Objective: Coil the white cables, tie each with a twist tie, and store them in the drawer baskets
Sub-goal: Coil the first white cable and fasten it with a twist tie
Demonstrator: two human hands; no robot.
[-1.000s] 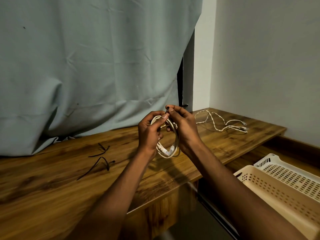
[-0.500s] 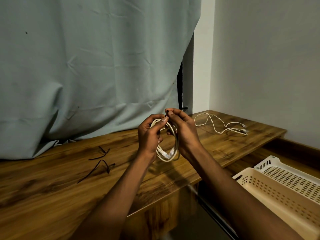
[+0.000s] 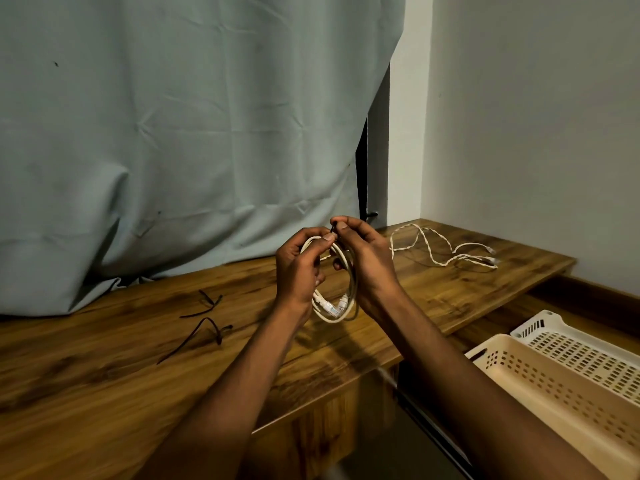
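Twist tie (image 3: 333,230) pinched at coil's top, as it was a second earlier.

Little change is seen, so tying is judged unfinished. White cable coil (image 3: 341,292) is gripped between left hand (image 3: 300,271) and right hand (image 3: 367,268); loose cable (image 3: 446,252) lies at 2 o'clock on the table (image 3: 104,375).

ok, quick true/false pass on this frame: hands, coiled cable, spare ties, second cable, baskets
1. Both hands, left hand and right hand, hold the coiled white cable above the desk. True.
2. The coiled cable already lies in the cream basket. False: it is in the hands; no cable shows in the basket.
3. Two black twist ties lie on the desk, left of the hands. True.
4. The second white cable is neatly coiled. False: it lies loose at the desk's far right.
5. Only one basket shows. False: a white basket sits beside the cream one.
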